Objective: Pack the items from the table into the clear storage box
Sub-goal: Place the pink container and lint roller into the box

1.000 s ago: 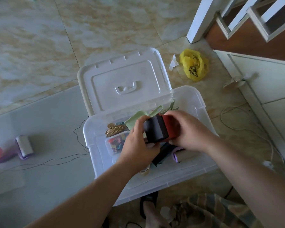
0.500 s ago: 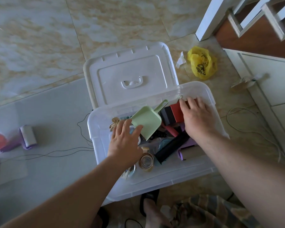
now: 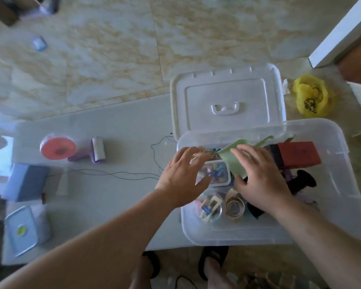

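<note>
Hands spread above clear storage box (image 3: 329, 205), left hand (image 3: 182, 176), right hand (image 3: 258, 178)

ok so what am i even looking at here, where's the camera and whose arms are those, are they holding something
There is no machine here. The camera is worn on a person's head and looks down, so the two bare arms coming in from the bottom are that person's own. The left hand and right hand are spread, fingers fairly straight, over the open clear storage box; neither grips anything. The box already holds a red block, a light green scoop, a small clear case of coloured bits and tape rolls, among other things. Its white lid lies behind it. On the pale table to the left there are a pink disc, a purple lint roller, a blue box and a lidded container. A yellow bag sits on the floor.
</note>
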Tool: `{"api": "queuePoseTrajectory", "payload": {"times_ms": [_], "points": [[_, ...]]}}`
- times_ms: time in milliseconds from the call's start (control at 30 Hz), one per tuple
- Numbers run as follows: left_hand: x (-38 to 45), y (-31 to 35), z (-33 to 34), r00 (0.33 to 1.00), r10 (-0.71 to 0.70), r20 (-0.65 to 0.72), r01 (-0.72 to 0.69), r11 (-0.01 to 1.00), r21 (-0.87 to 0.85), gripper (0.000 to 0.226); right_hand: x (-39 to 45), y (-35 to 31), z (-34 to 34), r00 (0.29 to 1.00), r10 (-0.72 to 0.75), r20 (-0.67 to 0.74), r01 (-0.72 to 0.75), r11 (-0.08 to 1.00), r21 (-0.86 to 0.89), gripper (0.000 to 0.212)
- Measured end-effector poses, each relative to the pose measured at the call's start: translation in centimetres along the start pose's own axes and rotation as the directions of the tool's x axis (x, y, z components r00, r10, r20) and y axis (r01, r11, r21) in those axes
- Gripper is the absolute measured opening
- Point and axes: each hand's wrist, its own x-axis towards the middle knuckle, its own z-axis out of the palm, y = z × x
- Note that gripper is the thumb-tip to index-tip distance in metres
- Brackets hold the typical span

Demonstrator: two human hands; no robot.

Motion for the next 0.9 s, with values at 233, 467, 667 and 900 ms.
{"api": "queuePoseTrajectory", "payload": {"times_ms": [233,467,667,900], "points": [[-6.1,-13.4,-5.6,0.937,-0.333,-0.104,0.329,0.943,-0.056,0.059,7.4,-12.2,4.3,0.965,-0.186,-0.185,0.199,0.979,0.053,0.052],[-14.4,-31.2,-8.8,0.73,-0.672,-0.126,0.669,0.74,-0.067,0.071,15.3,-23.5,14.1,0.951,-0.31,-0.026,0.31,0.95,0.027,0.059],[-15.3,-44.9,-10.7,0.707,-0.689,-0.161,0.7,0.713,0.022,0.096,23.2,-33.9,25.7,0.904,-0.251,0.345,0.297,0.951,-0.086,0.069],[-11.7,-54.6,-10.8,0.788,-0.614,-0.04,0.615,0.787,0.041,0.106,28.2,-39.7,35.9,0.865,-0.204,0.459,0.337,0.913,-0.229,0.06]]}}
